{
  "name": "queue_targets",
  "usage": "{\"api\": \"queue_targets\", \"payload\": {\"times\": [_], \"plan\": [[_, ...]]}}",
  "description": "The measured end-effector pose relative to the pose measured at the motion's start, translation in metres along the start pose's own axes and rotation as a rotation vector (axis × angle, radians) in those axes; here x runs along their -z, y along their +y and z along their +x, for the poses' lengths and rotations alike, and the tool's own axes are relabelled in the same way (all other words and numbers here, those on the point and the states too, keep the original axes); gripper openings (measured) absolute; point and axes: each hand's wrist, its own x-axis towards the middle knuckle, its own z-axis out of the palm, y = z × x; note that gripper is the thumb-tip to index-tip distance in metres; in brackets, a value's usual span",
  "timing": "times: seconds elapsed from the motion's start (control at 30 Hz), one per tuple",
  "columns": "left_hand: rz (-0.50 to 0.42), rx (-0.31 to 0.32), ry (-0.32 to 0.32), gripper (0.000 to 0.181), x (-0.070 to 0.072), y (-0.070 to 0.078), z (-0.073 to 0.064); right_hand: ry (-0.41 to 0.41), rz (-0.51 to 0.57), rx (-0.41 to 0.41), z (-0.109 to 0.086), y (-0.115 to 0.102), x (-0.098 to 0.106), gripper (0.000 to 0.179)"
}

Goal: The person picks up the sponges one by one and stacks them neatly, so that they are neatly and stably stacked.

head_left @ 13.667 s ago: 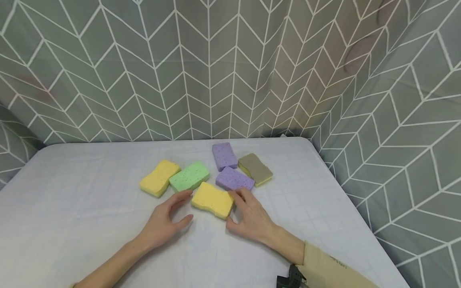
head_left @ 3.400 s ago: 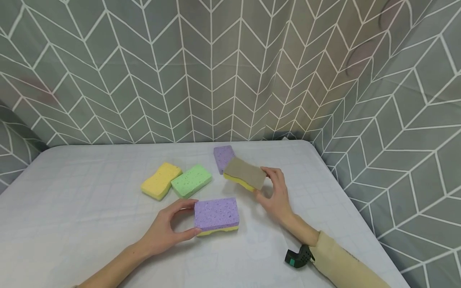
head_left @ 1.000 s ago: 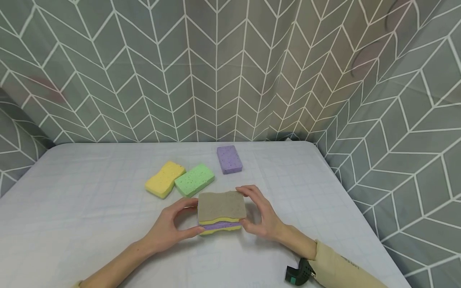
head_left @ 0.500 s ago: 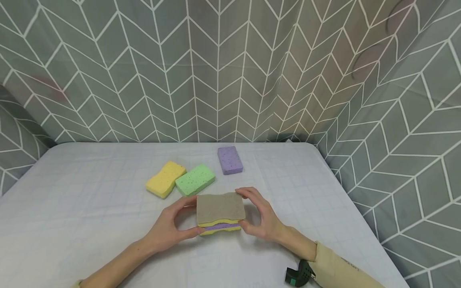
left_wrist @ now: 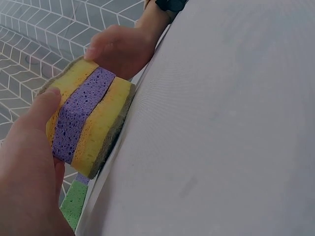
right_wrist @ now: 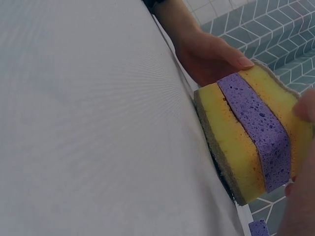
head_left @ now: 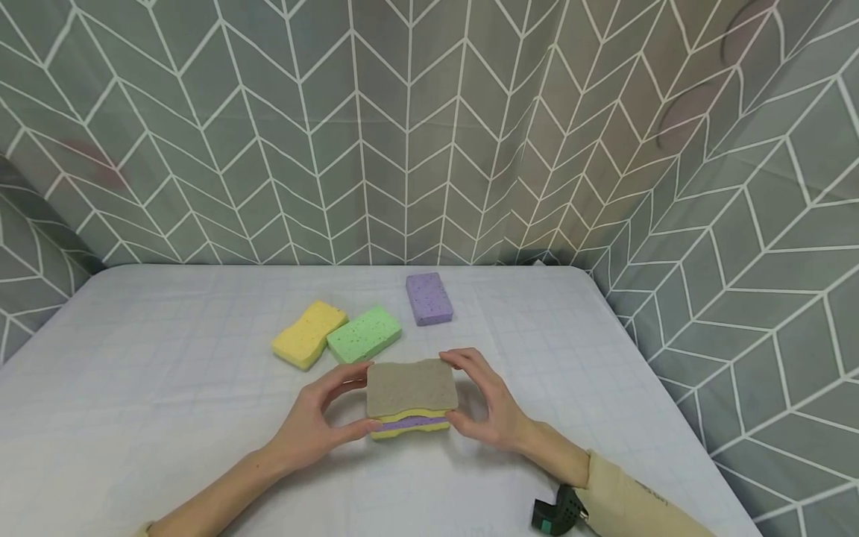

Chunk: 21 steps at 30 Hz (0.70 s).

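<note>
a stack of three sponges (head_left: 411,399) sits on the counter (head_left: 168,358), right in front of the person, between the two hands. the top sponge (head_left: 411,388) is yellow with a grayish brown scrubby side facing up. under it is the purple middle sponge (left_wrist: 81,115), full of little holes. the bottom sponge (left_wrist: 104,130) is yellow too, and its dark scrubby side faces down. the edges do not line up quite perfectly

the left hand (head_left: 309,419) pinches the left end of the stack, with the thumb at the near side and the fingers at the far side. the right hand (head_left: 499,414) pinches the right end the same way, thumb near and fingers far

a bit farther back lies a green sponge (head_left: 365,333), near the left hand's fingers. a yellow sponge (head_left: 310,334) is right beside it, on its left. a lone purple sponge (head_left: 429,299) lies near the back edge, apart from those two

the counter has a white cloth on it. a tan sleeve (head_left: 637,496) covers the right arm, with a black gadget (head_left: 558,511) at the wrist. behind everything hangs a gray curtain (head_left: 376,134) with white zigzag lines
</note>
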Motion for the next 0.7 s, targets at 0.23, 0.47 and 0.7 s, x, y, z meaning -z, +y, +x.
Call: {"api": "queue_targets", "payload": {"times": [0.23, 0.47, 0.7], "plan": [[0.01, -0.017, 0.007, 0.07, 0.0, 0.0, 0.0, 0.119, -0.039, -0.057, 0.0, 0.005, 0.003, 0.046], [0.005, -0.028, 0.017, 0.07, 0.0, -0.001, 0.002, 0.186, -0.17, -0.256, 0.004, 0.017, 0.005, 0.045], [0.007, -0.027, 0.017, 0.07, 0.0, -0.003, 0.002, 0.215, -0.281, -0.409, 0.014, 0.038, 0.008, 0.045]]}}
